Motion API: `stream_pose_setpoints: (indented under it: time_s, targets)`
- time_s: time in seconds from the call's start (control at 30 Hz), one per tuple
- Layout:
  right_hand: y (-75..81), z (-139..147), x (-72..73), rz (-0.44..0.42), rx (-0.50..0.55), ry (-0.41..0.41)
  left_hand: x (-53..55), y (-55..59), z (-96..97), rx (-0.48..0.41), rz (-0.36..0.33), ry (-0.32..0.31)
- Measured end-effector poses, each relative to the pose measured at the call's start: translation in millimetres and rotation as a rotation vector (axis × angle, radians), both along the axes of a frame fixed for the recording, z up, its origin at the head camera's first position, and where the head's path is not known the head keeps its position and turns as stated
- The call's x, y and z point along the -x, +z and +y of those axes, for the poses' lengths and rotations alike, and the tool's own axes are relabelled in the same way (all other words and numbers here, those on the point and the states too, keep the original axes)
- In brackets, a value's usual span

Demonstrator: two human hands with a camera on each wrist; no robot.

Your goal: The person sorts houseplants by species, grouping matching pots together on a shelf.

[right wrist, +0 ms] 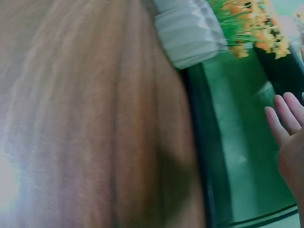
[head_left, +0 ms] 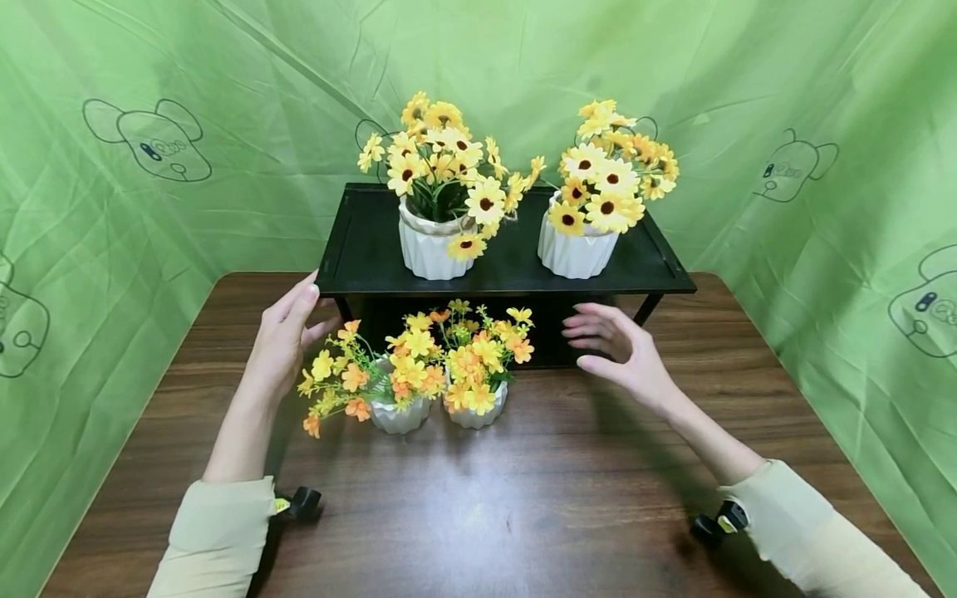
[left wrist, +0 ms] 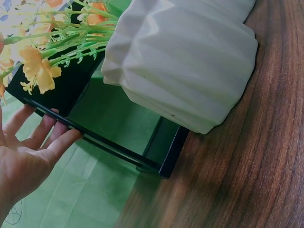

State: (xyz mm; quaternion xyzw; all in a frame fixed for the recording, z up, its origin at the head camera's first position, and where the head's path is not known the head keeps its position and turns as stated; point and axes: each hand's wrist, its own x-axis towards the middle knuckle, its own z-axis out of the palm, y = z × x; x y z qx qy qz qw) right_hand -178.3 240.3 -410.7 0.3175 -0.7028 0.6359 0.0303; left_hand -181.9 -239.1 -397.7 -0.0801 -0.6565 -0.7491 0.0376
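A black rectangular raised shelf (head_left: 508, 257) is set toward the back of the dark brown wood-grained worktop (head_left: 576, 531). Its left side is gripped by the left hand (head_left: 280, 332), the thumb at the front corner and the fingers curled at the side frame. The right hand (head_left: 624, 353) is held open near the front right leg, fingers extended and thumb apart. Two white fluted pots of yellow dark-centred flowers (head_left: 576, 253) are carried on the shelf; two white fluted pots of yellow and orange flowers (head_left: 399, 418) are stood side by side on the worktop, before it.
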Motion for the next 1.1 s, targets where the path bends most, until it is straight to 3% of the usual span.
stream_pose_setpoints:
  time_s: [0.4,0.63,0.8,1.1]
  targets:
    - [-31.8,-34,5.4,-0.167,-0.179,0.095,-0.6,-0.4,-0.9,-0.034,0.012,-0.001]
    - [-44.5,-57,-1.3,-0.280,-0.295,0.085,-0.6,-0.1,-0.2,-0.027,0.009,-0.004]
    - [-51.9,-69,-1.7,-0.256,-0.308,0.109,-1.2,-0.7,-0.7,-0.021,0.005,0.000]
    - [-55.0,-83,-3.3,-0.235,-0.424,0.042,-0.3,-0.4,-0.1,-0.027,0.013,-0.007]
